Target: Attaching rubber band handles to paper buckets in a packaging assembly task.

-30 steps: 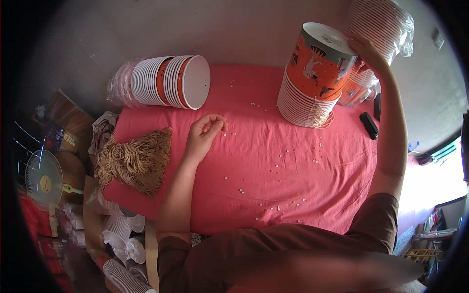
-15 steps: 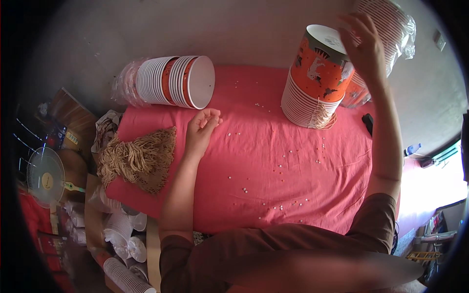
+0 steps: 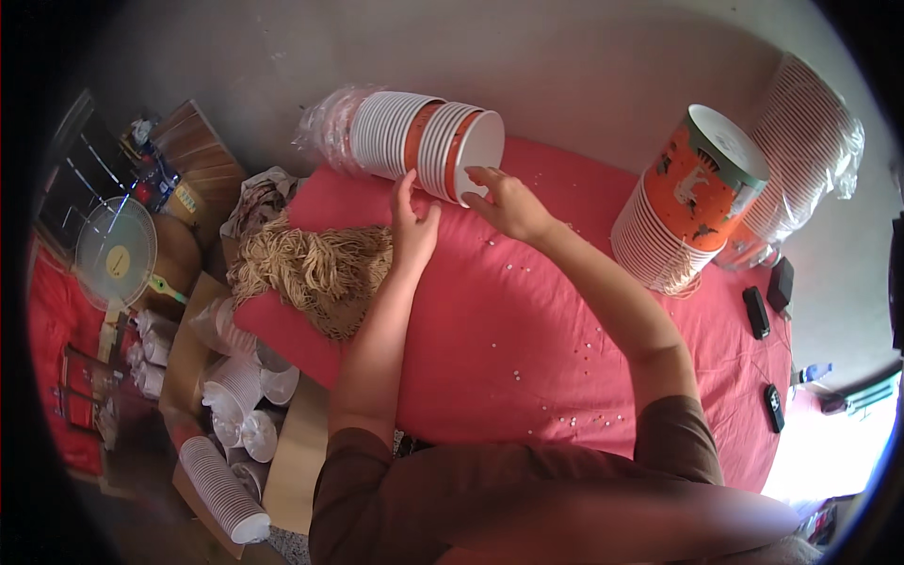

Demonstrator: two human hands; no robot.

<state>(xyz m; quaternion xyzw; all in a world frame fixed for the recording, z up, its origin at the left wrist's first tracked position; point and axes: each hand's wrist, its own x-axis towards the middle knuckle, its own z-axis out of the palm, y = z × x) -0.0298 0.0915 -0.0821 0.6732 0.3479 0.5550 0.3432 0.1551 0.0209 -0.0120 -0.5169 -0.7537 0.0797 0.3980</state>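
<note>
A stack of paper buckets [image 3: 438,141] with white rims and orange bands lies on its side at the far edge of the pink cloth, its mouth facing right. My left hand [image 3: 414,231] is just below the stack's near side, thumb and fingers apart with nothing between them. At the bucket mouth is my right hand [image 3: 513,207], fingers curved and thumb spread; whether it touches the rim I cannot tell. To the right, upside-down buckets form an upright stack, topped by an orange printed bucket [image 3: 697,193] with a green band and white base. Pale cord hangs at its foot.
Tan cords [image 3: 311,273] lie heaped on the cloth's left side. Small white and orange beads [image 3: 574,421] are scattered over the pink cloth [image 3: 471,377]. A plastic-wrapped cup stack [image 3: 800,151] leans at the right wall. Left of the cloth stand a cardboard box [image 3: 299,471] and a fan [image 3: 115,254].
My right hand has left the upright bucket stack and come left to the mouth of the lying stack. My left hand has moved closer to that stack. The view has shifted right.
</note>
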